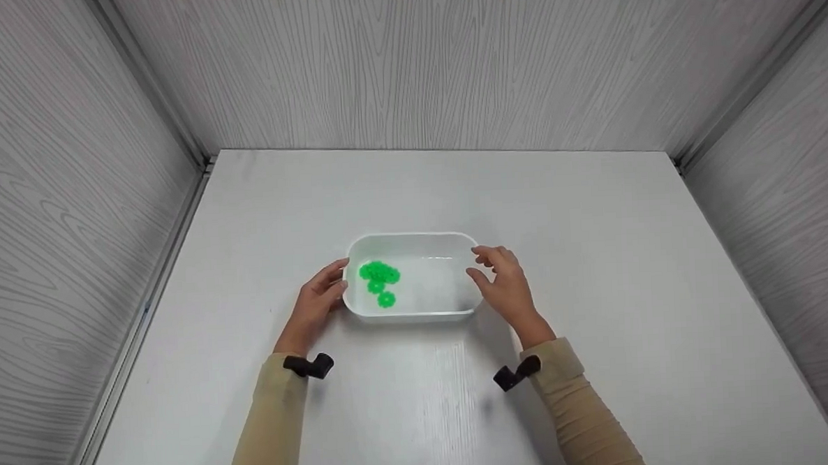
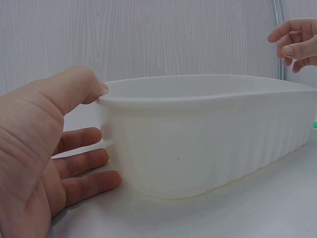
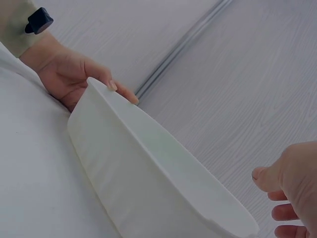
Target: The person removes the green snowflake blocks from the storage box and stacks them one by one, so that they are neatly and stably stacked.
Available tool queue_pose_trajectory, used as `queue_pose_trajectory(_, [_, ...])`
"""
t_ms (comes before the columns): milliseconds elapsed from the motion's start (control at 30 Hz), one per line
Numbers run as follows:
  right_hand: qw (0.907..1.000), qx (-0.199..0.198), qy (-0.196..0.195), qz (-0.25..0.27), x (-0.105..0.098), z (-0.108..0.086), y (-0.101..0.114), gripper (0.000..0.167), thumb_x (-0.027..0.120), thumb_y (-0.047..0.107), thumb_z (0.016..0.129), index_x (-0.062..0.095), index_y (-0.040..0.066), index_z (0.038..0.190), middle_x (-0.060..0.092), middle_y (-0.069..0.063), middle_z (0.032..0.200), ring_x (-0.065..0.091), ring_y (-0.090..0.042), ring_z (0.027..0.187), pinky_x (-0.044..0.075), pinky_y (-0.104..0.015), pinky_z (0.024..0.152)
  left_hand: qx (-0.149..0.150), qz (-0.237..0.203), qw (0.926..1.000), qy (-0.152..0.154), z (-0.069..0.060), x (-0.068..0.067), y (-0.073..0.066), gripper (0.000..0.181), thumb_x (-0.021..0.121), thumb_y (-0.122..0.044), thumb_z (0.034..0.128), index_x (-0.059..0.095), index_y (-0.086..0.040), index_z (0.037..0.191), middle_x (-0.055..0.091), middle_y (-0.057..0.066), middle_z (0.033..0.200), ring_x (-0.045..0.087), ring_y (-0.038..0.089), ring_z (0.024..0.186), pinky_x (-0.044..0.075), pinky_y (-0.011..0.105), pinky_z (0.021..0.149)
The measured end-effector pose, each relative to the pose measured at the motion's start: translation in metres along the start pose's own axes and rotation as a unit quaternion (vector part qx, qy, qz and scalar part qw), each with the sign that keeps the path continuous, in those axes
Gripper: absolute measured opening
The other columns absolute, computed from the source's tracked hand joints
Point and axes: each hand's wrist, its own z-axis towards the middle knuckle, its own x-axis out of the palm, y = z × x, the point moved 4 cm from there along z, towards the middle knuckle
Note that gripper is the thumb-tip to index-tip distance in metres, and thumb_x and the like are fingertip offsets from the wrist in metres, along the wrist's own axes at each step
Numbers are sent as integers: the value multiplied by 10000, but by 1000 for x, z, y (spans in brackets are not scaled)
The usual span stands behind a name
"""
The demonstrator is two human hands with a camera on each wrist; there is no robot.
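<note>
A white rectangular tub with rounded corners stands on the table, and green flower-shaped pieces lie inside near its left end. My left hand is against that end. In the left wrist view its thumb touches the rim, and the other fingers extend along the outer wall without wrapping around it. My right hand hovers by the tub's right end, fingers loosely bent, holding nothing. A gap separates this hand from the rim in the right wrist view.
The white table is bordered by grey wood-grain panels at the back and both sides. Black wrist cameras sit on both sleeves. A sliver of green shows at the left wrist view's right edge.
</note>
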Motion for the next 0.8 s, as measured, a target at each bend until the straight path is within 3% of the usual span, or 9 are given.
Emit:
queue_pose_trajectory(367, [9985,-545,101,30,15,11,10,293,716,66,812,624,38,1089,591,-84,903,544,-263,841,466,-366,693,-37,-117,9999,47,1,0,-1,429,571,-143,934,490,-133,1356,468,217,1299,491,343,1169,481,423,871])
queue_pose_trajectory(600, [9985,-178,507,-71,28,19,16,293,697,91,835,620,75,1118,578,-69,929,529,-212,874,474,-349,740,-123,-172,9996,184,-6,2,-15,449,531,-81,948,433,-65,1386,415,266,1338,442,406,1202,423,512,920])
queue_pose_trajectory(800, [9970,-117,759,-53,41,22,24,299,689,109,846,610,68,1131,574,-62,963,541,-209,902,477,-347,771,-79,-20,9998,197,-8,3,-18,463,547,-125,946,428,-69,1390,421,260,1324,462,383,1190,449,466,907])
